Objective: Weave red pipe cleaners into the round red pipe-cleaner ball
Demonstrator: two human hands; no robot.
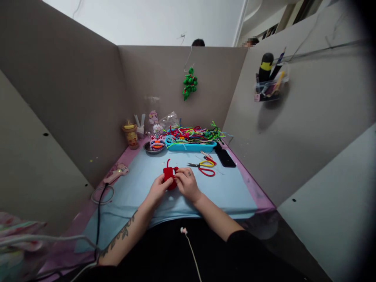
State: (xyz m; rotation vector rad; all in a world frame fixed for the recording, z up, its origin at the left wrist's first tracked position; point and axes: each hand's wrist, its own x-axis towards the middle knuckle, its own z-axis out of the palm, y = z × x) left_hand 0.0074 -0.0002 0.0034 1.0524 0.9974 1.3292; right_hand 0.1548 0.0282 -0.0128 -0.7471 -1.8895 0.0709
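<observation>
Between my hands is a small red craft piece, seemingly of chenille stem, with one thin end sticking up. My left hand grips its left and lower side, thumb across the front. At the right edge, my right hand pinches a part of the red piece with closed fingertips; the exact spot is hidden. Just right of that hand lie scissors with one yellow and one red handle loop, blades apart and pointing left. Behind them are red and pale strands.
A blue tray heaped with coloured stems stands at the back. Beside it are a metal dish with a colourful animal-face craft and a cup. A phone lies right, a pink glue gun left. Grey partitions enclose the table.
</observation>
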